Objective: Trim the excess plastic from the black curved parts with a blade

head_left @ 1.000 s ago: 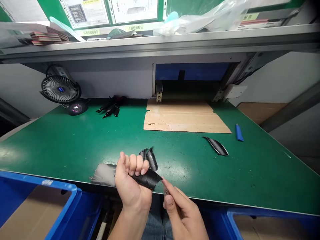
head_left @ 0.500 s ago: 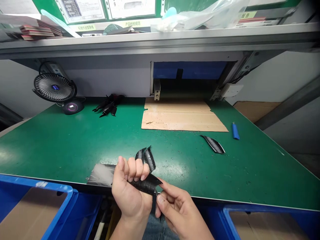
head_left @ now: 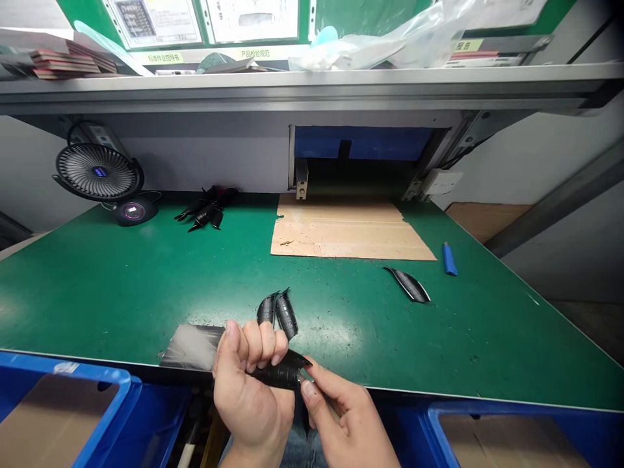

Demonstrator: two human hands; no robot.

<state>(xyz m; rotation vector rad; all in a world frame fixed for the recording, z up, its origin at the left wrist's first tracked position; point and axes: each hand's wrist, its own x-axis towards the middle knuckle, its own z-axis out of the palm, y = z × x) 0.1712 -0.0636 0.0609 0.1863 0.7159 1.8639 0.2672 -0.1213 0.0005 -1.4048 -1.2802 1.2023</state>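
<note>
My left hand (head_left: 253, 383) is wrapped round a curved black plastic part (head_left: 277, 376), held near the table's front edge. At that part's right end, the thumb and fingers of my right hand (head_left: 341, 409) pinch together; a dark strip hangs below them, and whatever lies between the fingertips is mostly hidden. Just beyond my left hand, two similar curved black pieces (head_left: 286, 315) rest on the green table (head_left: 146, 279). To the left of my hand, a flat grey and black piece, partly glossy (head_left: 192, 346), lies at the edge.
Another curved black piece (head_left: 409, 285) and a blue-handled tool (head_left: 449, 259) lie to the right. A cardboard sheet (head_left: 351, 227) sits before the wall opening. At the back left are a fan (head_left: 100, 172) and several black parts (head_left: 207, 208). Blue bins (head_left: 121, 396) flank the front edge.
The view has shifted slightly. My right fingers have closed in nearer the black part's end, and the hanging dark strip shows less. My left hand keeps its grip.
</note>
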